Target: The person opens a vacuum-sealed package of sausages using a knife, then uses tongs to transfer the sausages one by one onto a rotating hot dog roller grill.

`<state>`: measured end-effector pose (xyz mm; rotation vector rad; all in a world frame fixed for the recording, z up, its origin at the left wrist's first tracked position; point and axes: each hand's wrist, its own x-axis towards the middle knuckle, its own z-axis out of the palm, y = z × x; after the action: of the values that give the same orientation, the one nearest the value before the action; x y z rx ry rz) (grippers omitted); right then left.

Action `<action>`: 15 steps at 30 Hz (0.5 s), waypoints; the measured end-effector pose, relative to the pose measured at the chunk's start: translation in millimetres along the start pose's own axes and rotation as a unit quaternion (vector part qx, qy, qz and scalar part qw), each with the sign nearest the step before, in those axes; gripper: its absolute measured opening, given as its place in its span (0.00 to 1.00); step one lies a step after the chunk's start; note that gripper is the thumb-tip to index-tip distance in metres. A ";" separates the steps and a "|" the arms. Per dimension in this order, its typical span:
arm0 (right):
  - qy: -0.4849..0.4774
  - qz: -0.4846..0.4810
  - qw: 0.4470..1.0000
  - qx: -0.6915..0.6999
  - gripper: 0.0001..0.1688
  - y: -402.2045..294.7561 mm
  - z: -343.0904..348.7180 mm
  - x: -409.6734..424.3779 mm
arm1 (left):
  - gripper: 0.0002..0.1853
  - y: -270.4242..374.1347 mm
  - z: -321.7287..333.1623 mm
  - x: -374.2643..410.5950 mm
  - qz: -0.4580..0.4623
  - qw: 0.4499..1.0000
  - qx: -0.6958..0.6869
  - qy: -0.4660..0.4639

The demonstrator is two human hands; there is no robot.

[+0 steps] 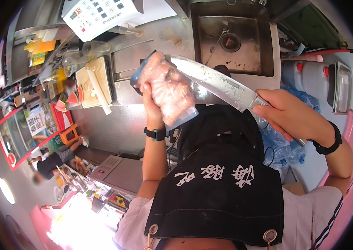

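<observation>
My left hand point(150, 104) grips a clear plastic bag of pale pink pieces point(173, 90), perhaps raw meat, from its left side. The bag has blue-tinted ends and is held up in front of the counter. In my right hand point(284, 112) is the handle of a large kitchen knife point(211, 79). Its broad wet blade points up and left, with the tip at the upper right side of the bag. Whether the tip touches the plastic, I cannot tell. The fingers behind the bag are hidden.
Beyond the knife lies a steel sink point(265, 47) with a long thin utensil in it. Left on the counter are a cutting board point(84, 79), watermelon slices point(73, 97) and a white control-panel machine point(101, 15). Plastic jugs point(315, 76) and bagged bottles stand right. Another person point(49, 164) is far left.
</observation>
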<state>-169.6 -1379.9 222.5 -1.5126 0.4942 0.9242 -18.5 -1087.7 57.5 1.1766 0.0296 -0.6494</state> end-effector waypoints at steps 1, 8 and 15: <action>-0.004 -0.002 1.000 0.000 0.13 3.0 -0.3 -2.1 | 0.35 0.6 2.5 1.3 -0.001 1.000 -0.010 0.002; -0.053 -0.010 0.998 0.009 0.14 25.5 -12.9 2.9 | 0.41 -19.3 -30.3 1.7 0.009 1.000 0.011 0.007; -0.028 -0.022 0.998 0.044 0.14 22.2 -9.6 0.1 | 0.50 -23.5 -40.8 -6.0 -0.017 0.993 -0.108 -0.050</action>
<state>-183.9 -1393.0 208.1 -1.4096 0.4536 0.8979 -22.4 -1055.1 23.2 0.9361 0.0338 -0.7156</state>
